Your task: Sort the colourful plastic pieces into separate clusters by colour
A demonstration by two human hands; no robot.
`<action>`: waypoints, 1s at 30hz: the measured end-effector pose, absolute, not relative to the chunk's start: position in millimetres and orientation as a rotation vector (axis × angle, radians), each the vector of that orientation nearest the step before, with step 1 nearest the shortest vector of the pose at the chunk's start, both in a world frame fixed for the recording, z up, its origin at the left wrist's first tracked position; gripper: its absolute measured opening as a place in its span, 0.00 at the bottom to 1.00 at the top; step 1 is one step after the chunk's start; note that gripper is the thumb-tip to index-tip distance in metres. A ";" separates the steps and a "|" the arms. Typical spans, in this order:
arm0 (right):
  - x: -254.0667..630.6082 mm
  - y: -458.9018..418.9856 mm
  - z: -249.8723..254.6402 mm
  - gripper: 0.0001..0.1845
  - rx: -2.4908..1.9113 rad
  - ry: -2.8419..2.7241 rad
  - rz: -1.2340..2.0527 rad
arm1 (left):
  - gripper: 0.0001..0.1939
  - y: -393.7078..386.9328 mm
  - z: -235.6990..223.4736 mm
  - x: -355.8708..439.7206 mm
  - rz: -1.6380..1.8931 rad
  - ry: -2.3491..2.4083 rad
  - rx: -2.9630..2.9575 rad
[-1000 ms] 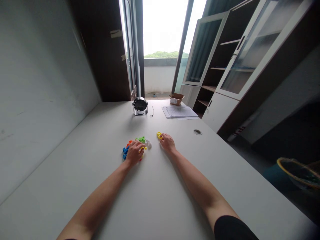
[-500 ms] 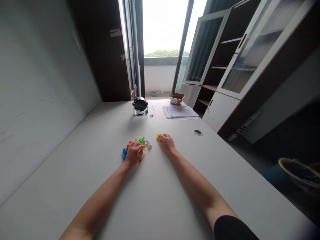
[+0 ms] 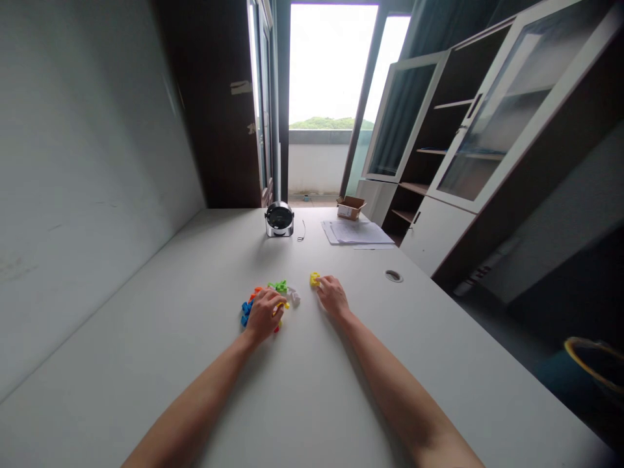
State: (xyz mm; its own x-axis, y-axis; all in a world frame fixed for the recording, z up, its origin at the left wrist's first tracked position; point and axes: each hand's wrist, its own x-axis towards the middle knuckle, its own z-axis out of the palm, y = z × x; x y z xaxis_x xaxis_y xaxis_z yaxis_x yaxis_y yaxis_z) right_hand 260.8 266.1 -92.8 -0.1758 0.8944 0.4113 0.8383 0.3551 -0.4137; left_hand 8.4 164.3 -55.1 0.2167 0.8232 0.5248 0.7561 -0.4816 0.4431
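Observation:
My left hand (image 3: 264,315) is over a small pile of coloured plastic pieces, its thumb and fingers curled around a yellow piece (image 3: 285,305). Blue pieces (image 3: 245,314) lie to its left, and an orange piece (image 3: 255,293) shows just beyond its knuckles. Green pieces (image 3: 279,286) and white pieces (image 3: 293,296) sit on the far side of the pile. A bit of red (image 3: 277,328) peeks out under the hand, mostly hidden. To the right, my right hand (image 3: 333,296) has its fingertips closed at a small yellow cluster (image 3: 314,279) on the tabletop, apart from the pile.
On the white table (image 3: 302,403) stand a round black-and-silver device (image 3: 279,219) and a thin dark cord (image 3: 301,231). Papers (image 3: 357,233) and an open cardboard box (image 3: 350,208) lie at the far right. A cable hole (image 3: 394,276) is near the right edge.
The camera view has tilted up, so everything sits lower in the picture. Both hands stay at the same pieces, with little visible movement.

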 end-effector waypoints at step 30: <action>229.7 228.1 -67.0 0.13 -1.201 -2.037 0.147 | 0.12 158.7 -55.4 9.1 1.229 1.552 2.340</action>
State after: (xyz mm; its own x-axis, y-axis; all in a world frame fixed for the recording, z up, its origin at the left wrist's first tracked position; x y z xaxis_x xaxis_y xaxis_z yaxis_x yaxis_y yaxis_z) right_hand 229.7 228.1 -67.0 -0.2756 0.7910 0.5463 0.7046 0.5528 -0.4450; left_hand 9.1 158.7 -55.4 0.1666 0.8027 0.5727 0.7414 -0.4849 0.4639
